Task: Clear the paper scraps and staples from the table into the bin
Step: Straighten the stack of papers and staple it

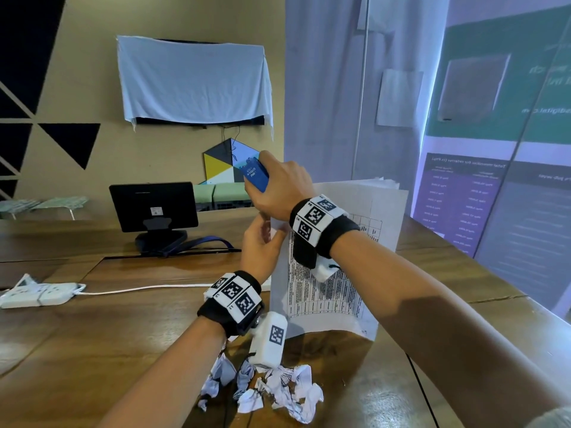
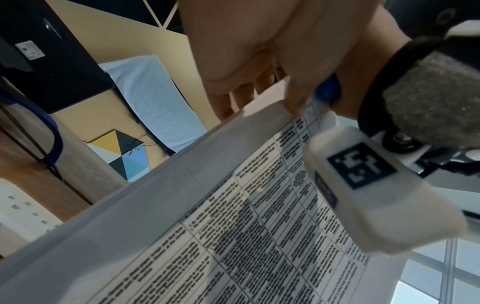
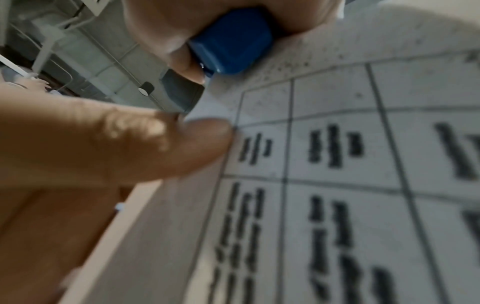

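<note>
Several crumpled paper scraps (image 1: 272, 387) lie in a heap on the wooden table (image 1: 92, 335), just below my left wrist. My left hand (image 1: 266, 234) pinches the top left corner of a stack of printed sheets (image 1: 327, 273) that stands upright on the table. My right hand (image 1: 265, 177) grips a blue stapler (image 1: 255, 176) above that same corner. In the left wrist view the printed sheets (image 2: 233, 226) run across the frame under my left hand (image 2: 259, 98). In the right wrist view the stapler (image 3: 231, 41) sits against the corner of the printed sheets (image 3: 337, 144). No loose staples or bin show.
A small black monitor (image 1: 153, 206) on a stand is at the back of the table, with a blue strap beside it. A white power strip (image 1: 40, 293) lies at the left, its white cable (image 1: 148, 288) running toward the sheets. A glass wall stands on the right.
</note>
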Demonstrator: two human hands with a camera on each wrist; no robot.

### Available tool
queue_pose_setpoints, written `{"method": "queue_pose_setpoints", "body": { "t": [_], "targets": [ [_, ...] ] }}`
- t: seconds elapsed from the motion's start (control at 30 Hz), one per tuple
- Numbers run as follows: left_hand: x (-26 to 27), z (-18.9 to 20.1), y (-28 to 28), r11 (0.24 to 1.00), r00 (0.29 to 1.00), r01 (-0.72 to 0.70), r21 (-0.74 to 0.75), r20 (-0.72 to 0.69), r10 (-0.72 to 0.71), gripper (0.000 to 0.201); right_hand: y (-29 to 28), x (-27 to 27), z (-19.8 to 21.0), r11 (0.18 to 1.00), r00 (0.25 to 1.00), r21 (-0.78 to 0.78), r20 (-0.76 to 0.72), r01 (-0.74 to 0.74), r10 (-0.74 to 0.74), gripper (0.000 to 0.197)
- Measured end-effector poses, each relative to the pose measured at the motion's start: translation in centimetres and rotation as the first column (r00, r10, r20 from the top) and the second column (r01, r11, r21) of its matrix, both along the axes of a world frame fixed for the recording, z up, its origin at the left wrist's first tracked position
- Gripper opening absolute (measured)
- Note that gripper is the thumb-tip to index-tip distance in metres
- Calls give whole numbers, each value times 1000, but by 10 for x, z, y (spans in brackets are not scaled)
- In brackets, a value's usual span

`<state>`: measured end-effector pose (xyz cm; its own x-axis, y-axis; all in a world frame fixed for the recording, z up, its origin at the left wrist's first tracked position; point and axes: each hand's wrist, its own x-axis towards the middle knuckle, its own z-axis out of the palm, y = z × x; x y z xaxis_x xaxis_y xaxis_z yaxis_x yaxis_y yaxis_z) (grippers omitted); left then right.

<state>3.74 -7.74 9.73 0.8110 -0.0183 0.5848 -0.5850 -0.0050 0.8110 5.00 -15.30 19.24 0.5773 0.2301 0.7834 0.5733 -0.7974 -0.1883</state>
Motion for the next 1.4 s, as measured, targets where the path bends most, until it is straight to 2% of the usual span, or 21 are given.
{"method": "queue_pose_setpoints", "body": {
  "t": [0.2, 0.27, 0.3, 0.37, 0.43, 0.47, 0.5, 0.57, 0.67, 0.7, 0.73, 0.8, 0.83, 0.87, 0.93, 0.97, 1.03, 1.13, 1.27, 1.33, 1.4],
  "targets": [
    [6, -7, -2, 1000, 999, 26, 13, -35, -26, 18, -4, -1, 6, 996, 999, 92, -41, 18, -14, 29],
    [9, -14, -5, 997, 997, 40, 58, -71, -36, 15, -7, -9, 13, 947, 992, 314, -76, -71, 100, 29],
    [9, -19, -5, 996, 995, 48, 73, -89, -41, 17, -9, -14, 19, 855, 978, 501, -75, -130, 192, 28],
    [9, -28, -4, 994, 992, 64, 90, -118, -53, 25, -24, -20, 30, 528, 933, 822, 10, -213, 360, 25],
    [10, -36, -1, 990, 989, 73, 121, -134, -57, 28, -44, -33, 36, 231, 894, 941, 127, -245, 429, 51],
    [10, -40, 0, 987, 988, 76, 144, -145, -55, 29, -54, -39, 36, 177, 889, 950, 161, -258, 429, 69],
    [10, -43, 2, 982, 986, 80, 170, -157, -54, 30, -66, -48, 34, 164, 882, 944, 193, -287, 430, 75],
    [11, -50, 4, 975, 982, 81, 207, -185, -42, 32, -89, -67, 21, 205, 859, 915, 222, -347, 462, 60],
    [13, -59, 9, 969, 969, 99, 228, -245, -41, 31, -123, -102, -18, 314, 835, 898, 96, -308, 542, 55],
    [14, -61, 10, 964, 965, 103, 243, -261, -37, 32, -133, -110, -34, 410, 850, 875, 4, -258, 527, 51],
    [15, -64, 11, 958, 961, 107, 266, -273, -31, 33, -144, -114, -52, 566, 875, 804, -131, -181, 466, 45],
    [17, -69, 14, 942, 956, 118, 314, -292, -22, 34, -163, -121, -87, 895, 894, 442, -422, 60, 148, 31],
    [17, -70, 14, 936, 954, 123, 330, -300, -20, 34, -173, -121, -106, 967, 844, 204, -535, 152, -20, 30],
    [18, -71, 15, 932, 952, 126, 341, -306, -17, 34, -182, -122, -125, 981, 758, -15, -633, 193, -159, 32],
    [19, -73, 14, 925, 946, 138, 353, -323, -18, 36, -199, -119, -160, 909, 547, -365, -728, 200, -413, 38],
    [19, -73, 14, 923, 941, 147, 356, -337, -20, 36, -207, -115, -176, 854, 480, -486, -713, 186, -511, 40],
    [19, -73, 13, 918, 929, 161, 363, -371, -16, 36, -215, -112, -193, 774, 415, -612, -669, 164, -617, 43],
    [20, -72, 14, 907, 917, 165, 386, -398, 3, 36, -218, -108, -202, 725, 347, -665, -647, 177, -678, 48],
    [18, -72, 14, 913, 919, 125, 388, -392, 40, 30, -217, -98, -207, 671, 257, -723, -626, 164, -737, 70],
    [18, -74, 14, 930, 920, 124, 346, -392, 23, 26, -215, -88, -198, 679, 273, -708, -626, 194, -730, 75],
    [18, -74, 13, 940, 918, 131, 315, -396, 4, 21, -213, -70, -186, 769, 357, -571, -681, 286, -639, 81]
  ]
}}
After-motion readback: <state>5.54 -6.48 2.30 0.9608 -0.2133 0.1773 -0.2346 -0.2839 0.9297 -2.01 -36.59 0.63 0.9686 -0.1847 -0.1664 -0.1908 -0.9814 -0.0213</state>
